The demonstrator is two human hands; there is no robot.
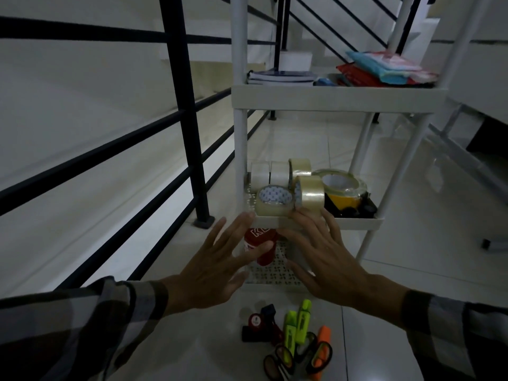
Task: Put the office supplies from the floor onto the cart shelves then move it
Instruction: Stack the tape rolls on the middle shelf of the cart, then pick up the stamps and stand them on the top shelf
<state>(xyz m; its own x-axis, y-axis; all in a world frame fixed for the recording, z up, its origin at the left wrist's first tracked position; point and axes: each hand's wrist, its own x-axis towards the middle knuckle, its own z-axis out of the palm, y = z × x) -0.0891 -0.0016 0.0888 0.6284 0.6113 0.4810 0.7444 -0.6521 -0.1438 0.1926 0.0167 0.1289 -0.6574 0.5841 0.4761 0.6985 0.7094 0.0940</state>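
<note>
Flanking the cart [308, 98], black railing [189, 111]; highlighters [295, 327] lie below.

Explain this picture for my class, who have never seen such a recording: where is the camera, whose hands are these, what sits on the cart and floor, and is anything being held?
There is one picture, taken by a camera worn on a person's head, looking forward and down. The left hand and right hand are that person's own, fingers spread, reaching toward a white cart. Neither plainly grips anything.

The middle shelf holds tape rolls. The shelf above holds a notebook and coloured packets. A red container stands on the lowest shelf, between the hands.

Still on the floor: highlighters, scissors and a stamp.
</note>
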